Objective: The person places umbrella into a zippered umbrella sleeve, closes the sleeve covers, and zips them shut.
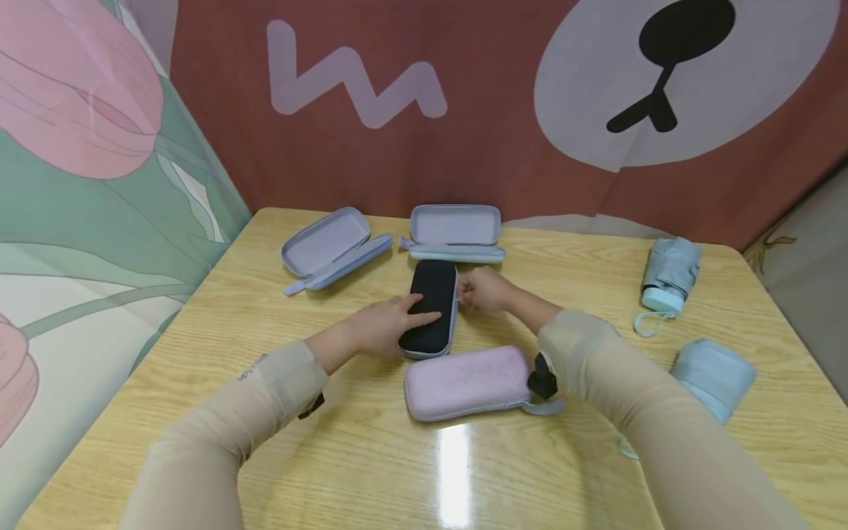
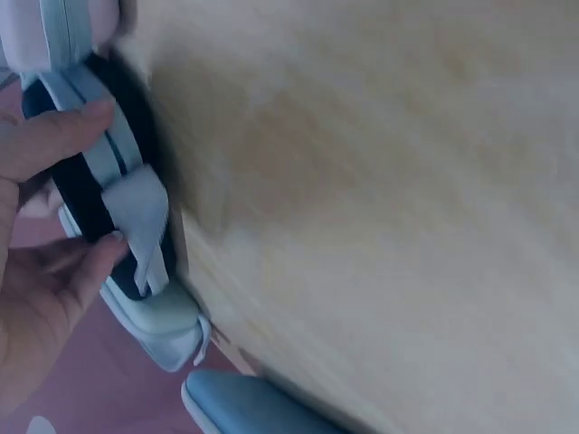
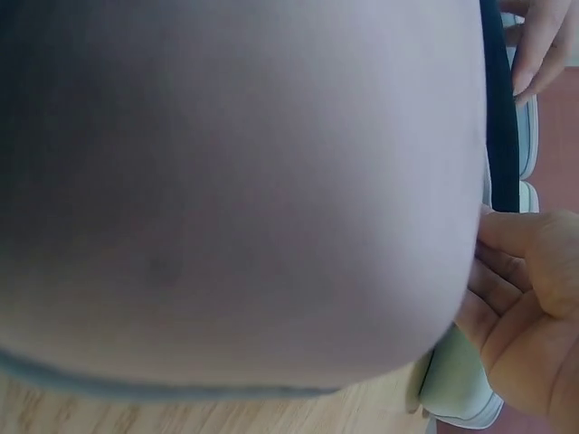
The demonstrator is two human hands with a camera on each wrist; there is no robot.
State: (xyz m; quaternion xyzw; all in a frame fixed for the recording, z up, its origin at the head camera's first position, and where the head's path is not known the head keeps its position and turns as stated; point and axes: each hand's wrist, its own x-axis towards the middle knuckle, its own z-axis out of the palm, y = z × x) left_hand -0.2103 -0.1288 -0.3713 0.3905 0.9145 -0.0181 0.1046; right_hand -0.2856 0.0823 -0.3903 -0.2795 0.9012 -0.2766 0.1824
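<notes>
A hard zip case with a black top (image 1: pixel 437 283) and a pale blue zip band lies near the middle of the table. My left hand (image 1: pixel 380 326) holds it from the left, two fingers across its top; in the left wrist view the thumb (image 2: pixel 86 127) lies on the zip band, near a grey fabric tab (image 2: pixel 140 206). At the case's right edge my right hand (image 1: pixel 486 289) has curled fingers, pinching at the zip; the pull itself is hidden by them. Just in front lies a closed pink zip case (image 1: pixel 467 383), which fills much of the right wrist view.
Two opened lilac cases, one at left (image 1: pixel 324 246) and one in the middle (image 1: pixel 456 224), stand along the back. On the right lie a folded light blue umbrella (image 1: pixel 672 261) with a wrist loop and a light blue pouch-like bundle (image 1: pixel 718 372), partly behind the right sleeve.
</notes>
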